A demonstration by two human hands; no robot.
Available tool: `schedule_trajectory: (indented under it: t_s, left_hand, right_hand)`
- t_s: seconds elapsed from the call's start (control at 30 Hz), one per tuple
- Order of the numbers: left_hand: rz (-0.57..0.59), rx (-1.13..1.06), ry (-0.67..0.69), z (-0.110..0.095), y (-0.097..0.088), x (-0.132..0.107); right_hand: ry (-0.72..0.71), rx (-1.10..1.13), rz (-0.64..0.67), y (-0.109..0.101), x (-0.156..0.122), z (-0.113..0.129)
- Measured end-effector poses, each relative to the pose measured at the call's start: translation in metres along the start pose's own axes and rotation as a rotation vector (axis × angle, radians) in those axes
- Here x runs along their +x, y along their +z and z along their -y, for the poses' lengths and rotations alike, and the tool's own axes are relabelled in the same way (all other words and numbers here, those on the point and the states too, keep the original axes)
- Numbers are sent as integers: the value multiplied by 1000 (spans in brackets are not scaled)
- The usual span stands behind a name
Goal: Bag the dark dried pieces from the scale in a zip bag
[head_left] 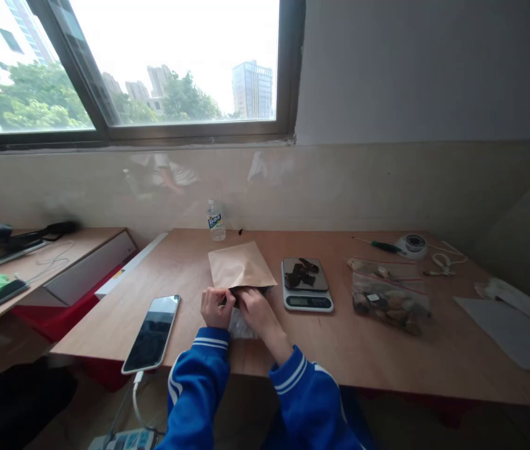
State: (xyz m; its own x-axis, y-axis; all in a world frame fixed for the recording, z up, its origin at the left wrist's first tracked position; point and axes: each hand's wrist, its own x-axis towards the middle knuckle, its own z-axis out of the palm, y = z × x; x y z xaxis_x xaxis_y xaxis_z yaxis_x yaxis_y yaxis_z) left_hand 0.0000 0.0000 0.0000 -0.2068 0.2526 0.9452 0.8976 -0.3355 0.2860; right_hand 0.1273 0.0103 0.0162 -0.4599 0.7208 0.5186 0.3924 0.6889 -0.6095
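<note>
A brown kraft paper bag [241,262] lies on the table in front of me, its opening toward me. My left hand [217,307] is closed, pinching the left side of the bag's near edge. At the bag's opening is my right hand [256,311], its fingertips hidden under the edge, so what they grip does not show. Beneath my hands lies a clear plastic bag [241,326]. To the right, a kitchen scale [309,302] carries dark, dried-looking pieces [301,274]; its display is unreadable.
Farther right are zip bags of brownish pieces [391,303], a green-handled screwdriver [385,247], a white dome camera [414,245] and a grey sheet [509,334]. A phone [152,334] on a cable lies left. A plastic bottle [216,222] stands by the wall.
</note>
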Motion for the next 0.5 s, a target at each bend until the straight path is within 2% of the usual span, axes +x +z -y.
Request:
schedule_trajectory:
  t_s: [0.1, 0.27, 0.37, 0.5]
  left_hand:
    - [-3, 5, 1, 1, 0, -1]
    - [-12, 9, 9, 2, 1, -2]
    - [-12, 5, 9, 3, 0, -1]
    - [-14, 11, 9, 4, 0, -2]
  right_hand:
    - [-110, 24, -81, -8, -18, -4]
    - [-136, 121, -225, -32, -45, -7]
    - [-15, 138, -356, -54, -57, -15]
    - [321, 111, -658, -88, -67, -41]
